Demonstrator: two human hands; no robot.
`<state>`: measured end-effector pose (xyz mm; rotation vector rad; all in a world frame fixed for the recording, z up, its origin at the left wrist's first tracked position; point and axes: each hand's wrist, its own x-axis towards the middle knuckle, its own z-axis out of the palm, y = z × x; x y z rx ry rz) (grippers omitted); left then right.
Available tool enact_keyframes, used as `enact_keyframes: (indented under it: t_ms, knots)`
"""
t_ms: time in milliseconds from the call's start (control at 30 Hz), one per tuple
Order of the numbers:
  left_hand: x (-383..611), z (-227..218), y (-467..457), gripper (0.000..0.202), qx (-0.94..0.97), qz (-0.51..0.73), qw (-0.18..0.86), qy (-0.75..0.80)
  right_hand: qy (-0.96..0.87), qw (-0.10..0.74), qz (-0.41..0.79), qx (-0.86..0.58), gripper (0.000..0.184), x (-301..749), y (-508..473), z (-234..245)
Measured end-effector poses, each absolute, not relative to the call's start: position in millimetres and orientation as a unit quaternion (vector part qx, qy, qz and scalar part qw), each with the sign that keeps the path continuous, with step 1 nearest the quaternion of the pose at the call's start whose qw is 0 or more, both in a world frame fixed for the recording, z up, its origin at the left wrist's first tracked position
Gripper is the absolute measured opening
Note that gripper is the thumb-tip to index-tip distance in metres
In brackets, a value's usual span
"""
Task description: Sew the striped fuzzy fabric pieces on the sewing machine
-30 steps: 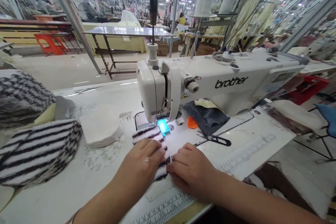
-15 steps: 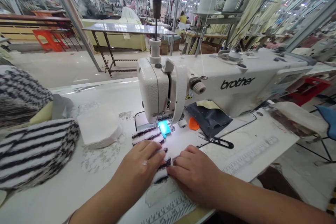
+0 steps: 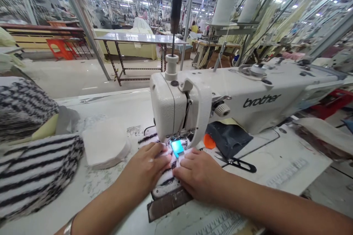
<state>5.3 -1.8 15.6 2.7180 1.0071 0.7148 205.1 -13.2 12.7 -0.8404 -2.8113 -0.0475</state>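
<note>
My left hand (image 3: pixel 146 167) lies flat, fingers together, on a small black-and-white striped fleecy piece (image 3: pixel 165 183) on the sewing table. My right hand (image 3: pixel 198 172) presses on the same piece from the right, fingers curled toward the needle. Both hands sit just in front of the presser foot and its glowing blue-green light (image 3: pixel 177 148) under the head of the white Brother sewing machine (image 3: pixel 220 99). Part of the striped piece runs under the foot to the left. A dark brown strip (image 3: pixel 168 203) shows under the piece's near edge.
A stack of white round pieces (image 3: pixel 106 147) lies left of the machine. Piles of striped fabric (image 3: pixel 35 170) fill the far left. Black scissors (image 3: pixel 237 163), an orange tab (image 3: pixel 209 141) and dark cloth (image 3: pixel 228 139) lie right of the needle. Thread cones (image 3: pixel 226 2) stand behind.
Both hands have slid the striped piece forward toward the needle. The brown strip now shows under its near edge. The view has shifted closer and lower.
</note>
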Motion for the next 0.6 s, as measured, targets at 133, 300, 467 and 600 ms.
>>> enact_keyframes:
  t_ms: [133,300,467,600]
  knots:
    - [-1,17,4,0.022,0.927,0.243,0.072,0.278,-0.95,0.109,0.0,-0.292,0.009,205,-11,14]
    - [-4,10,9,0.021,0.926,0.237,0.061,0.288,-0.946,0.097,-0.002,-0.31,0.008,203,-10,16]
    - [-1,4,4,0.02,0.913,0.235,0.051,0.328,-0.938,0.088,0.012,-0.334,0.007,201,-10,18]
    - [4,-1,1,0.021,0.896,0.246,0.029,0.367,-0.929,0.078,0.005,-0.361,0.006,201,-8,19]
